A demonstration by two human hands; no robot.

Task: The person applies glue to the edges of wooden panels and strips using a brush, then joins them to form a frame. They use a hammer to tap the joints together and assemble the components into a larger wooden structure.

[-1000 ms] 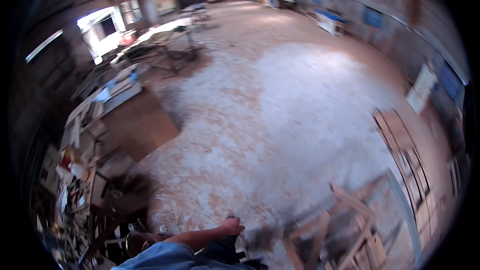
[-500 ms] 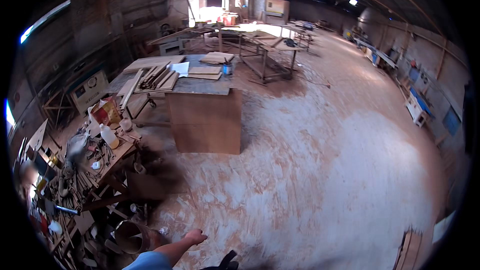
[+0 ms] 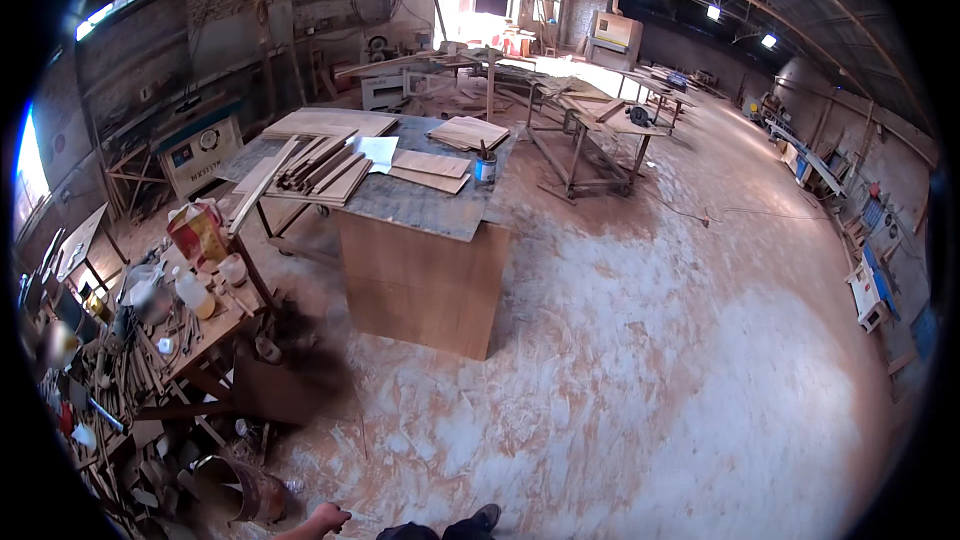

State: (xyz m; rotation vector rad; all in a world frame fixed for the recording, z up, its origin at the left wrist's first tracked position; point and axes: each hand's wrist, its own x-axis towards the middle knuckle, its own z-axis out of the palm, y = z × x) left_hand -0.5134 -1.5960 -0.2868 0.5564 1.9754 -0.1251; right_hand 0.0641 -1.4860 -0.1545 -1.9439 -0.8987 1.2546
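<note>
At the lower edge, my left hand (image 3: 328, 517) hangs beside my body with its fingers curled in, and nothing shows in it. A rusty bucket (image 3: 262, 496) stands on the floor just to its left. My right hand is out of view. Ahead is a worktable (image 3: 455, 208) with a large brown panel (image 3: 425, 285) upright against its near side. Bundled wood strips (image 3: 318, 168), thin boards (image 3: 428, 172), a white sheet of paper (image 3: 376, 152) and a blue can (image 3: 485, 169) holding thin sticks lie or stand on its top.
A cluttered bench (image 3: 215, 335) on the left carries a plastic bottle (image 3: 194, 294), a red and yellow bag (image 3: 198, 232) and many tools. Beyond stands another wooden table (image 3: 575, 135). A cable (image 3: 675, 210) lies across the dusty floor. Benches and a blue-topped stand (image 3: 872, 290) line the right wall.
The worktable and left bench appear nearer and lower in the picture. My left hand has dropped toward the lower edge, and a shoe now shows beside it.
</note>
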